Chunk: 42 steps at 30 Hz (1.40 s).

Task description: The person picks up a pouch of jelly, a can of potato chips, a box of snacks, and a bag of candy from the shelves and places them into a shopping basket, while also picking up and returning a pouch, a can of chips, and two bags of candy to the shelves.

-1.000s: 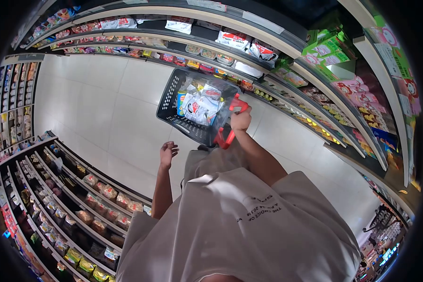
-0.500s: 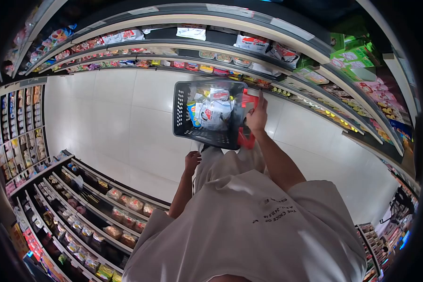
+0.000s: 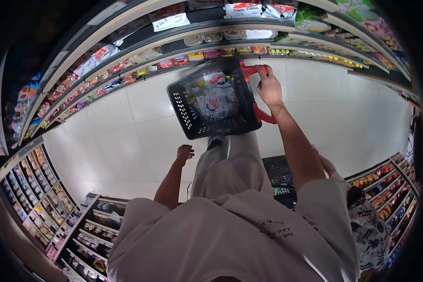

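Note:
My right hand [image 3: 270, 89] is closed around the red handle [image 3: 250, 71] of a black shopping basket [image 3: 179, 110], which hangs tilted in front of my legs. Inside it lie several packets, among them a white packet [image 3: 215, 80] with red print; blur hides the details of the others. Lower down on the left, my left hand [image 3: 185, 152] hangs beside my thigh, its fingers loosely bent and apart, with nothing seen in it. It is apart from the basket.
Long shelves of packaged food [image 3: 192, 56] curve across the front. More shelving [image 3: 96, 230] stands at lower left. Behind my right arm are a dark crate-like basket [image 3: 279, 174] and a person in a patterned shirt [image 3: 369, 230]. Pale tiled floor [image 3: 145, 127] runs between.
The view has turned. The basket has swung and tilted, still in my right hand. My left hand has moved slightly left. A person and a dark crate-like basket have come into view at right.

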Tool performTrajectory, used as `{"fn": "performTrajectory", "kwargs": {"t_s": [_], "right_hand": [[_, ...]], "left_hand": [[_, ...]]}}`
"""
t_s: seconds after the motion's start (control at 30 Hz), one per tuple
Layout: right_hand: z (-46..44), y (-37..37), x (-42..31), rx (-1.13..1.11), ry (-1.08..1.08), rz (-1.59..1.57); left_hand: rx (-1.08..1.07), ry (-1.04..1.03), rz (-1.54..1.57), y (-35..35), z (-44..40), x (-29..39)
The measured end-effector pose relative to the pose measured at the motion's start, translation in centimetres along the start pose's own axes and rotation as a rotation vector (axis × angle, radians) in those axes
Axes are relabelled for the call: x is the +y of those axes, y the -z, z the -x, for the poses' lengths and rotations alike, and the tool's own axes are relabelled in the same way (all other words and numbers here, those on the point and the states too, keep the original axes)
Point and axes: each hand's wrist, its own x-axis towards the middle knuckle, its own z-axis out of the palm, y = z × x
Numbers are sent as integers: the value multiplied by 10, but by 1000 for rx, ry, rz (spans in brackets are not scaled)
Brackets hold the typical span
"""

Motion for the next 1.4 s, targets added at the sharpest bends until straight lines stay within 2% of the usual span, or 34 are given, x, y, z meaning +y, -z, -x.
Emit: {"fn": "performTrajectory", "kwargs": {"t_s": [0.07,0.13,0.2,0.23,0.33,0.47,0.53,0.63,0.7,0.83,0.9,0.97,1.03,1.07,1.13,1.17,1.2,1.23,1.27,1.33,1.4], "right_hand": [[1,-6,-1,51,53,-65],[4,-9,-10,57,-4,-78],[7,-12,-16,104,1,-108],[9,-9,-23,80,-37,-119],[16,-19,-33,91,-92,-125],[27,-20,-41,51,-135,-133],[31,-25,-48,115,-153,-138],[37,-17,-61,135,-173,-141],[44,-22,-52,148,-180,-99],[49,-31,-64,191,-212,-81],[48,-36,-80,225,-251,-69],[46,-41,-93,234,-265,-73],[47,-44,-95,216,-292,-80],[50,-46,-97,238,-282,-93],[52,-48,-99,197,-336,-49],[53,-49,-102,192,-345,-50],[53,-50,-105,217,-328,-74],[52,-51,-106,200,-353,-58],[53,-51,-106,180,-384,-41],[54,-51,-105,194,-369,-40],[53,-50,-106,169,-374,-13]], "left_hand": [[4,12,-118,9,-15,12],[-3,3,-159,12,-39,24],[-65,-62,-63,6,-61,41],[-82,-102,-131,3,-80,51],[-43,-219,-136,-34,-104,87],[-108,-232,-178,-70,-173,103],[-250,-641,-466,-34,-311,61],[-526,-410,-206,-51,-332,97],[-633,-306,-108,-82,-333,95],[-478,-537,-672,-79,-332,114],[-427,-616,-826,-59,-331,135],[-397,-560,-539,-38,-338,143],[-275,-232,-176,-40,-262,192],[-287,-181,74,-33,-252,203],[-450,-233,177,-7,-217,225],[-444,-252,91,14,-213,232],[-476,-761,-375,35,-199,234],[-259,-1299,-748,56,-185,236],[-51,-1582,-1089,70,-155,250],[-334,-689,-220,89,-83,272],[-177,-921,-349,115,-40,289]]}}
